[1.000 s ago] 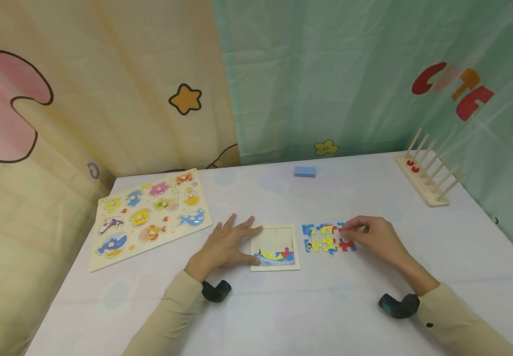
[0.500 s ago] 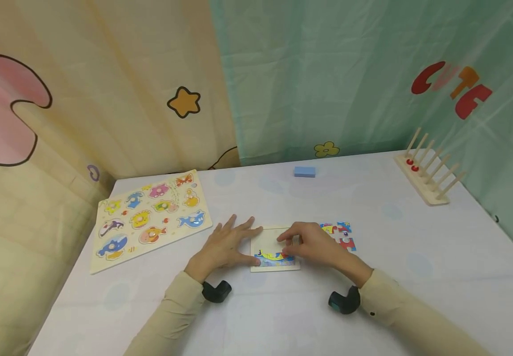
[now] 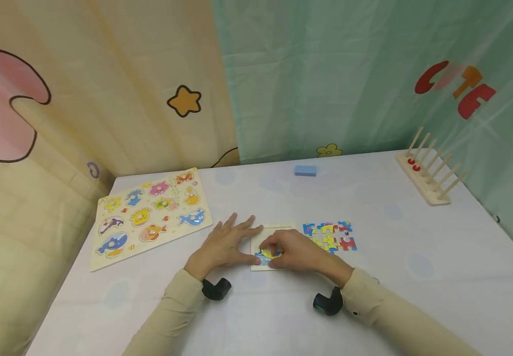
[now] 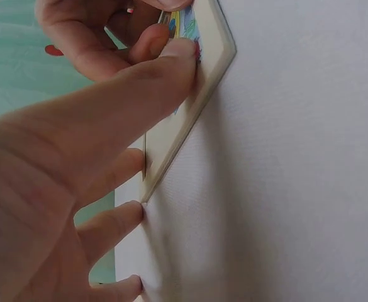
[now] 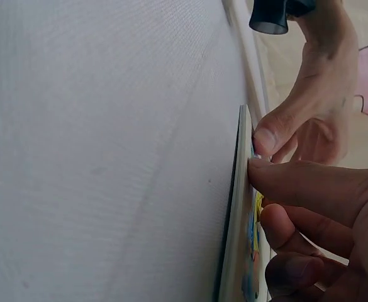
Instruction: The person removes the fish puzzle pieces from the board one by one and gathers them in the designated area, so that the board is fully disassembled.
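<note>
The puzzle tray [image 4: 165,145] is showing smooth, matt wood along its rim, while the puzzle pieces [image 3: 347,244] are presenting flat, smooth printed faces. The animal board [image 3: 171,232] and peg rack [image 3: 422,179] are also looking wooden, the rack plain and matt. The tablecloth [image 4: 297,157] is revealing a fine, matt weave. The curtain [image 3: 309,74] is hanging as thin, creased cloth with a faint sheen. The sleeves [image 3: 178,301] are looking like matt cloth; the wrist cameras [image 3: 216,289] are resembling smooth, dark plastic.

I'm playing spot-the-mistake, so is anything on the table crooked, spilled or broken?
Nothing looks spilled or broken. The big animal board on the left looks crooked: it sits at a slant, while the small puzzle frame sits nearly straight. The loose puzzle pieces right of the frame look laid out, not spilled.
</note>
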Tool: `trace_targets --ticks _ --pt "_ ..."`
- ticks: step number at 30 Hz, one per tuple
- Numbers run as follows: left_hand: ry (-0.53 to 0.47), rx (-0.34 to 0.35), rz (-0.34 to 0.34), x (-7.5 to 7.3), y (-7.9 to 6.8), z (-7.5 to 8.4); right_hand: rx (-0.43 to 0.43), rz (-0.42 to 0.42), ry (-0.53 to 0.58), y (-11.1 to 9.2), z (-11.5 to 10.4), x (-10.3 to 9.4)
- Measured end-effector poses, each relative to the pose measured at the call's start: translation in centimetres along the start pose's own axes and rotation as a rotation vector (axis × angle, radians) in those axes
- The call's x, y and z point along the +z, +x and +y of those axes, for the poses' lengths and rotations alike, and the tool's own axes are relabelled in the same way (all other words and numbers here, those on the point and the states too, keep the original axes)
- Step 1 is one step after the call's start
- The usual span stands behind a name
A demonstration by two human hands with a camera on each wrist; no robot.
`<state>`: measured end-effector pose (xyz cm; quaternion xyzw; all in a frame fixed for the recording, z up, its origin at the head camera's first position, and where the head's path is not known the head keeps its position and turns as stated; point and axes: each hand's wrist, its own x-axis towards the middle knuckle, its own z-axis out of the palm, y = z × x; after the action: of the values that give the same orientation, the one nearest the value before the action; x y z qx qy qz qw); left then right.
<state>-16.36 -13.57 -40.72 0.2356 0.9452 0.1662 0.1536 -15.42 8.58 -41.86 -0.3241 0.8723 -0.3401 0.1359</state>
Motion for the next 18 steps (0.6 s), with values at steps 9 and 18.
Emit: trace_targets --ticks 9,18 --pt "0.019 0.014 -0.039 -0.39 0.06 -0.13 0.004 0.018 0.049 0.04 -0.35 -0.06" --pt "0.032 0.01 -0.034 -0.35 -0.01 -0.14 0.027 0.093 0.118 0.19 -0.46 0.34"
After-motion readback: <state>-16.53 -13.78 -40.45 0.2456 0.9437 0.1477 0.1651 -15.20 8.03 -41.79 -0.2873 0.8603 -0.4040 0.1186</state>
